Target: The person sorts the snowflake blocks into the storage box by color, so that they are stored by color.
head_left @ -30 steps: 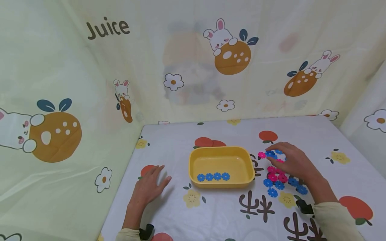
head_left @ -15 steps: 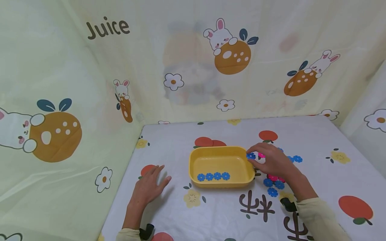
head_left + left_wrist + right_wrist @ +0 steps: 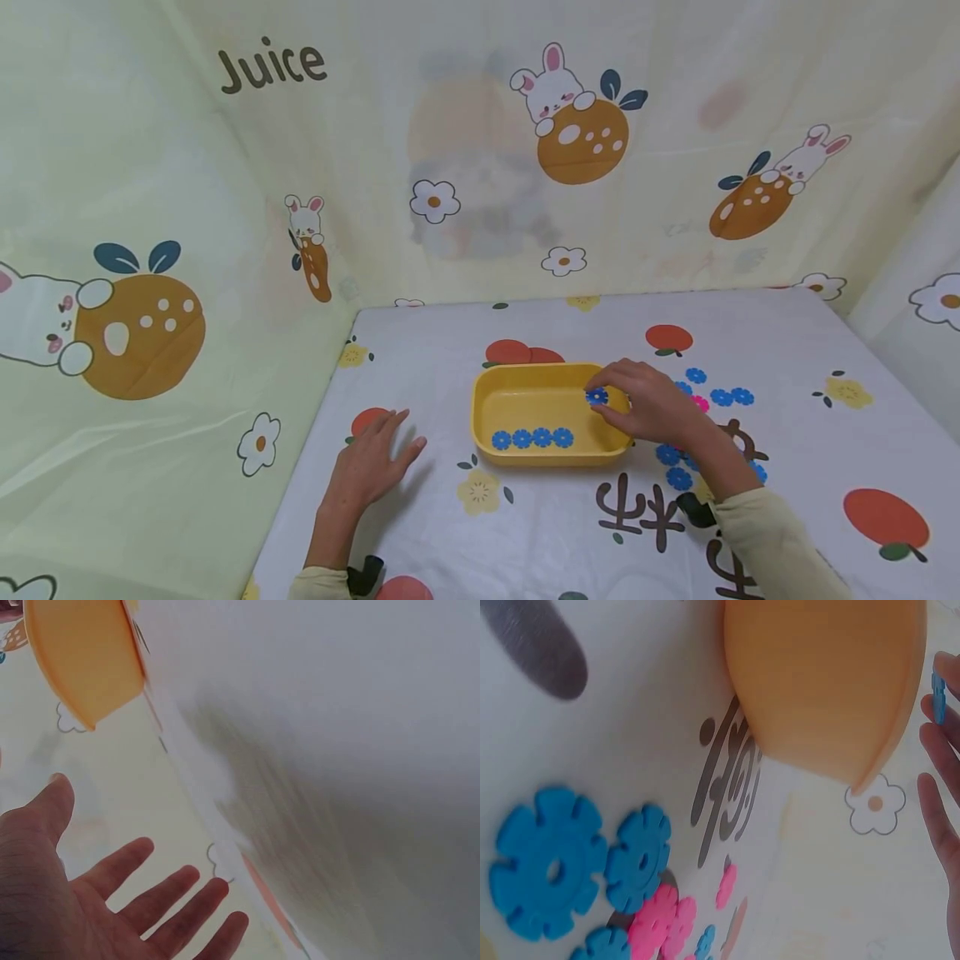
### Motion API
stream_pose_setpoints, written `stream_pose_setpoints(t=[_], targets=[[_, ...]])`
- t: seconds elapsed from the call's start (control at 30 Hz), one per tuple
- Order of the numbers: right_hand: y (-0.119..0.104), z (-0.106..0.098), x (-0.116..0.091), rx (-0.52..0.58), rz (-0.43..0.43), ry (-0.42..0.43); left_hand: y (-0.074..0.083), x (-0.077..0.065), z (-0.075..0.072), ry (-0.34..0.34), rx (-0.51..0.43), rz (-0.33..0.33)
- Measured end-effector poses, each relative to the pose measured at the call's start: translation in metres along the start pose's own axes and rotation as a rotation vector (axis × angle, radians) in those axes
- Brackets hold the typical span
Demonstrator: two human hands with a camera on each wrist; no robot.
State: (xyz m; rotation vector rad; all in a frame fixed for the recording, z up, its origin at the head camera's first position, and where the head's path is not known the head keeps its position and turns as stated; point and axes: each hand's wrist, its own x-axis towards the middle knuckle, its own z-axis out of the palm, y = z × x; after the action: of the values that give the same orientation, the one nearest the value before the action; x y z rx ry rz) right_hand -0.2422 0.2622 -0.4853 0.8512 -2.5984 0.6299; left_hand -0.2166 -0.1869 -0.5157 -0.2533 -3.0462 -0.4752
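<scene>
My right hand [image 3: 648, 404] pinches a blue notched disc [image 3: 597, 397] between thumb and fingers, over the right end of the yellow tray [image 3: 480, 400]. In the right wrist view that blue disc [image 3: 938, 697] shows edge-on at the fingertips. Several blue discs [image 3: 542, 437] lie in a row along the tray's near side. To the tray's left, my left hand [image 3: 371, 462] has its fingers spread and holds nothing; the left wrist view shows the same bare hand [image 3: 112, 900] apart from the tray [image 3: 86, 660].
Several loose blue discs [image 3: 678, 478] and pink discs [image 3: 656, 919] lie on the table right of the tray, partly hidden by my right forearm. A printed white cloth [image 3: 540, 533] covers the table. Behind stands a printed curtain [image 3: 480, 275].
My right hand has moved left from the loose discs to above the tray, bringing a blue disc with it. The left hand and the row in the tray stay as they were.
</scene>
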Motion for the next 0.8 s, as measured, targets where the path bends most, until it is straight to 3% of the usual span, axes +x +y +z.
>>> stream_pose_setpoints(t=[0.3,0.53,0.8], targets=[[-0.008,0.003,0.006,0.014,0.003,-0.029,-0.002,0.001,0.001,-0.002,-0.012,0.004],[-0.009,0.008,0.004,0.039,0.062,-0.109,-0.003,-0.001,0.001,-0.006,-0.013,-0.001],[-0.009,0.015,0.001,0.090,0.055,-0.177,-0.002,-0.002,0.000,0.002,-0.010,0.005]])
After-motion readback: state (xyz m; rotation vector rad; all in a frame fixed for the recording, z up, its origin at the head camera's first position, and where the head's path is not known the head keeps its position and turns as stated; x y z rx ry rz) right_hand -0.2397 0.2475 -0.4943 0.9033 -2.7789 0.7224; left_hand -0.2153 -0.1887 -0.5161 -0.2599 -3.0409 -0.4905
